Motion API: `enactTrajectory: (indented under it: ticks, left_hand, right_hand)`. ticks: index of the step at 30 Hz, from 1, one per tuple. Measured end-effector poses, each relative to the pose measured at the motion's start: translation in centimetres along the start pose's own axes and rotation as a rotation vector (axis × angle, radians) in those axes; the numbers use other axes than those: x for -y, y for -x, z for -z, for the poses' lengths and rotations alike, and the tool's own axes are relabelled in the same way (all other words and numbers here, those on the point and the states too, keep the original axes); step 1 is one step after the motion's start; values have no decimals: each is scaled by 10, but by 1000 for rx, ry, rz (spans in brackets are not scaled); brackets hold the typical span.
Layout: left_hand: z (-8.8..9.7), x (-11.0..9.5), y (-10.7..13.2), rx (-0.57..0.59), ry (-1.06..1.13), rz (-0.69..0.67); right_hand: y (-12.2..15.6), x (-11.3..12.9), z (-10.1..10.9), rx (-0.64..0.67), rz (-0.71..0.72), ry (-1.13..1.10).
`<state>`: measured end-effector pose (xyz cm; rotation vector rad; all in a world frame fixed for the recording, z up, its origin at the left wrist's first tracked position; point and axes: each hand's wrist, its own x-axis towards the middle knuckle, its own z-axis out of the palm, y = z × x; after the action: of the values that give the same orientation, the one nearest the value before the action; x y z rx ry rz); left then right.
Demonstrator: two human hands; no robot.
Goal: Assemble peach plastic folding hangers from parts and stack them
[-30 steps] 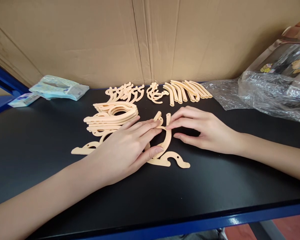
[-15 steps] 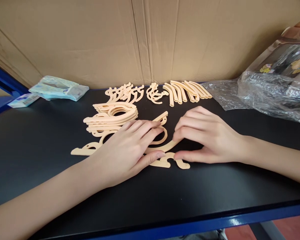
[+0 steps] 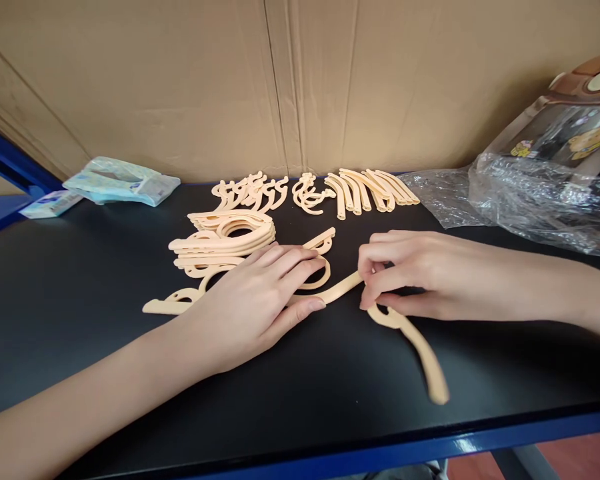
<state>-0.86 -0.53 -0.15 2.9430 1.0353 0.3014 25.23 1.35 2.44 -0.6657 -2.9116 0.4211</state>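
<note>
Right hand point(image 3: 405, 277): thumb and fingertips pinched on the ring end of a hooked piece point(image 3: 430, 363), right of centre; its smooth, cream, plastic-looking tail curves down toward the lower right, tip blurred. Left hand point(image 3: 260, 300), mid-frame: palm down, fingers stretched over a flat ring piece point(image 3: 327, 272), thumb by a curved strip point(image 3: 341, 288); can't tell if I'm gripping or only pressing, underside hidden. The strip runs up to my right fingers, can't tell if it touches. A flat holed piece point(image 3: 167, 307) pokes out left of my left hand. Just above is a neat stack point(image 3: 220, 244) of matching flat parts, round cutouts lined up. Top centre of the tabletop point(image 3: 280, 413), matte black: slim hooks point(image 3: 250, 193) in a tangle, a smaller hook cluster point(image 3: 310, 193), bent bars point(image 3: 375, 190) leaning on each other. Crinkly clear film point(image 3: 545, 193) bunches at upper right against a transparent container point(image 3: 555, 127) with a brown top. Soft pale-blue packet point(image 3: 123, 183) upper left. Creased brown cardboard point(image 3: 180, 80) closes off the back. My left palm blocks the middle of the layout.
</note>
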Motion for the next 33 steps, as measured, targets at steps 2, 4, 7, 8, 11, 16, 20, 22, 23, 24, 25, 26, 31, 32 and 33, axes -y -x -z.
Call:
enactTrajectory:
  ticks: [2,4,7,8,11,16,20,22,23,24,25,26,31,32,33]
  left_hand:
    - [0,1,-1,-3,43,43]
    - [0,1,0,3,76,80]
    - [2,3,0,27,108,105]
    - [3,3,0,35,113,107]
    - [9,3,-2,46,102,91]
    - [14,-6,-10,61,58,69]
    - [2,-23,-21,9,59,21]
    - [-7,-30,-26,-12,62,6]
    - [-11,-33,-28,-19,72,15]
    - [-15,-35,-30,-24,87,28]
    - [-17,-36,-31,-31,109,41]
    - [-19,-36,-31,-37,134,50]
    - [-17,-34,-29,-13,291,25]
    - [-16,-34,-28,-13,318,9]
    - [-15,-33,-27,-16,342,-9]
  right_hand:
    - [3,-7,8,42,-17,-35]
    - [7,-15,13,58,-28,-67]
    - [13,-25,18,-5,-43,-79]
    - [15,-27,19,-46,-56,-65]
    - [23,-28,18,-153,-114,0]
    - [31,-16,2,-183,-131,149]
    - [33,-8,-10,-175,-91,121]
    - [35,-7,-12,-155,-104,44]
    - [36,-7,-12,-151,-114,10]
    - [37,-7,-11,-152,-123,-21]
    - [39,-8,-10,-158,-133,-52]
    - [40,-9,-9,-169,-141,-89]
    - [43,-19,-6,-276,-197,-283]
    - [43,-21,-6,-275,-221,-317]
    - [43,-22,-6,-265,-241,-353]
